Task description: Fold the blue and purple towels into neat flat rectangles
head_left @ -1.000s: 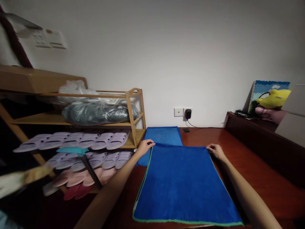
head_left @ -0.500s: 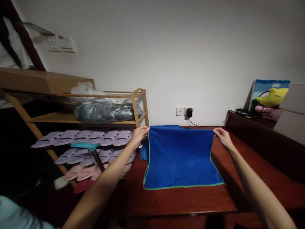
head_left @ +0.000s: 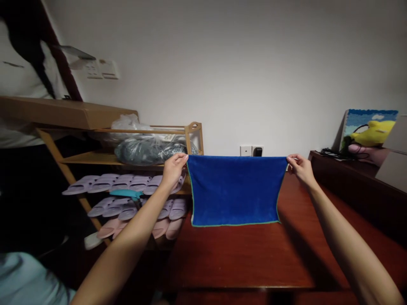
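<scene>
1. Raised higher than before, the blue, green-edged cloth (head_left: 235, 190) hung spread over the desk (head_left: 229, 258).
2. Left hand (head_left: 173, 171) and right hand (head_left: 301, 170) each pinched an upper corner, both reaching forward.

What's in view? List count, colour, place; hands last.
Cloth: one, blue, centre
Table: one, reddish, below cloth
Rack: one, tan, left
Slippers: many, lilac, pink, rack
Box: one, brown, atop rack
Bagging: uncountable, translucent, rack
Handle: one, teal, left
Adapter: one, black, wall
Wall plates: four, white, wall
Picture: one, bluish, right
Shapes: two, yellow, pink, by picture
Panels: two, white, right
Person: one, white top, left
Sleeve: one, bluish, lower left
Left hand: one, bare, on cloth
Right hand: one, bare, on cloth
</scene>
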The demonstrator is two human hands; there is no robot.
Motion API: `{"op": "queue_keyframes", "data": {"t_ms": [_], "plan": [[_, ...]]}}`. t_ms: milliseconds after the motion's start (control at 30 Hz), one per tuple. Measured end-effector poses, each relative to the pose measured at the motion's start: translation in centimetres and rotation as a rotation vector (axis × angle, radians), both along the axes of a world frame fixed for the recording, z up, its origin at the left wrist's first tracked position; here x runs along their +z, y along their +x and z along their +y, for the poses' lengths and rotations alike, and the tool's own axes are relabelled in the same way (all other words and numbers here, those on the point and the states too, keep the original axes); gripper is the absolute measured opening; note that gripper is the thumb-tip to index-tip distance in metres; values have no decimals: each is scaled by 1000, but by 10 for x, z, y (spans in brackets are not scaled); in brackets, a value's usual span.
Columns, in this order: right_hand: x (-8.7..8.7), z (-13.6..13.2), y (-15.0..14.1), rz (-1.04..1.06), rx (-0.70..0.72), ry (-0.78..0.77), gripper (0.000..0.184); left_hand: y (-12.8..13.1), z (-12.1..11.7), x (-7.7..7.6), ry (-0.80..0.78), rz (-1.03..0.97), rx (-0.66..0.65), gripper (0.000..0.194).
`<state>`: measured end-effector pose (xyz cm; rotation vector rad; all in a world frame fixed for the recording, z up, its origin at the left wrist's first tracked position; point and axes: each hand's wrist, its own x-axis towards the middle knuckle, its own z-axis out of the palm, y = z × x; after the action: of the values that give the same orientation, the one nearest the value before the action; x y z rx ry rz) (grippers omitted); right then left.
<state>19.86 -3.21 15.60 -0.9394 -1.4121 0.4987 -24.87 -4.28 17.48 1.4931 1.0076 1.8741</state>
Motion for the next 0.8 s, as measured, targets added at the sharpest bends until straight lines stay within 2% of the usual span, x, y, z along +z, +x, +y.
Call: {"op": "queue_keyframes", "data": {"t_ms": [200, 300, 367, 467, 567, 700, 800], "plan": [[22, -1, -18, 40, 33, 38, 40, -9, 3, 15, 160, 13, 153, 27], [25, 14, -24, 54, 57, 16, 39, -15, 16, 17, 201, 48, 226, 21], [22, 30, -26, 87, 71, -39, 40, -18, 29, 15, 164, 82, 285, 17], [10, 56, -30, 137, 102, -128, 40, -20, 48, 4, -22, 89, 312, 10], [-9, 81, -35, 169, 120, -171, 39, -14, 66, -13, -170, 45, 261, 11], [-38, 110, -44, 241, 133, -218, 37, 4, 89, -39, -250, 0, 219, 12], [-57, 129, -50, 285, 121, -227, 36, 14, 107, -59, -258, 20, 239, 10]]}}
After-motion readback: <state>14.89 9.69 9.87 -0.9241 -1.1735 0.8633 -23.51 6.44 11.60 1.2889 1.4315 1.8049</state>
